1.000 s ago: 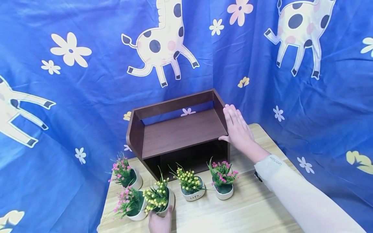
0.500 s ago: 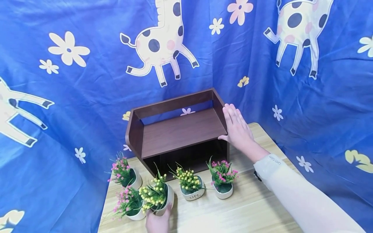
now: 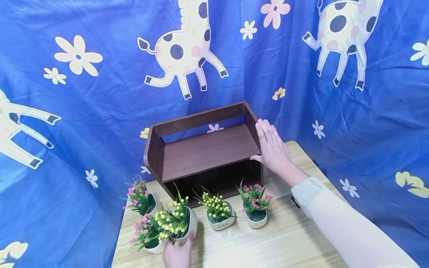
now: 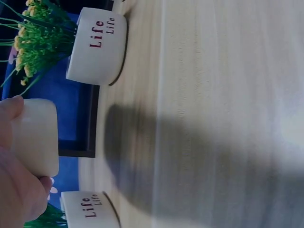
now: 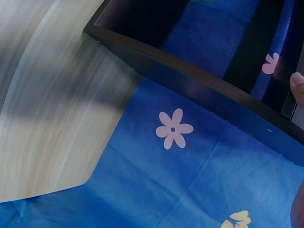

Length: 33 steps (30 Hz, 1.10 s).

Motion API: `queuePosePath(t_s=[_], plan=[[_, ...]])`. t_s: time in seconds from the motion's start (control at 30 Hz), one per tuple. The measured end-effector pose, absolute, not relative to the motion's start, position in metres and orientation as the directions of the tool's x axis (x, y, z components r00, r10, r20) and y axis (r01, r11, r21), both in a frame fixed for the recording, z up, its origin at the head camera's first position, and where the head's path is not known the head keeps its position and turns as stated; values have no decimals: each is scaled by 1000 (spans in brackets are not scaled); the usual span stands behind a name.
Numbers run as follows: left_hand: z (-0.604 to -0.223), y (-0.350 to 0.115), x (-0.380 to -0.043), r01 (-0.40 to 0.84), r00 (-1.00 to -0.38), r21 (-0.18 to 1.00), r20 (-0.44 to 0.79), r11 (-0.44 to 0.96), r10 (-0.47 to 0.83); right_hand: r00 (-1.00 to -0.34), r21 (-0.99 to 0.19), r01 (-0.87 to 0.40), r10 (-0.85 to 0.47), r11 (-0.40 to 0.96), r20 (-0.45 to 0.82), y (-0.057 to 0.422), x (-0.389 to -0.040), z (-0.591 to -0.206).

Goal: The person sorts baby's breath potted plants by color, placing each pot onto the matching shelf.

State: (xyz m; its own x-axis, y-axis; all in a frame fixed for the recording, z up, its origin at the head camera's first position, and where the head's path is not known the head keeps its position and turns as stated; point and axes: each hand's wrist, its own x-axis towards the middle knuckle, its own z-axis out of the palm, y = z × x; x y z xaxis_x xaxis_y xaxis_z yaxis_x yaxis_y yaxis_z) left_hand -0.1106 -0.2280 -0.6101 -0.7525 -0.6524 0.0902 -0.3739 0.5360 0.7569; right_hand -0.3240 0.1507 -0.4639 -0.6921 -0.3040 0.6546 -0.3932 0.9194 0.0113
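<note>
My left hand (image 3: 177, 255) grips the white pot of a yellow-flowered artificial plant (image 3: 174, 222), tilted leftward. In the left wrist view the pot's plain underside (image 4: 39, 137) shows, held off the table, with a shadow below. My right hand (image 3: 274, 150) lies with straight fingers along the right side panel of a dark brown desktop shelf (image 3: 207, 152), thumb at its front edge. In the right wrist view only a thumb tip (image 5: 298, 88) and a bit of finger show by the panel. Another yellow-flowered pot (image 3: 222, 219) and a pink-flowered pot (image 3: 256, 219) stand before the shelf.
Two pink-flowered pots stand at the left, one behind (image 3: 155, 205) and one in front (image 3: 155, 247), the latter partly hidden by the held plant. Blue curtain (image 3: 110, 123) with giraffes encloses the wooden table (image 3: 268, 245). The table's right edge lies beyond my right arm.
My left hand has moved the yellow-flowered pot a little left and up, tilting it. The right hand stays against the shelf's side.
</note>
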Motion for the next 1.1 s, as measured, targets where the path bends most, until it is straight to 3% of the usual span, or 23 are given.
queuePosePath(t_s=[0.4, 0.7, 1.1], plan=[[-594, -229, -117, -278, -771, 743, 205, 609, -603, -705, 7, -381, -296, 924, 644, 150, -324, -466], [-566, -222, -117, -281, -788, 760, 165, 586, -593, -717, -13, -378, -285, 926, 636, 148, -324, -466], [-543, -213, -122, -227, -794, 770, 208, 596, -572, -717, -15, -369, -275, 929, 640, 147, -323, -463]])
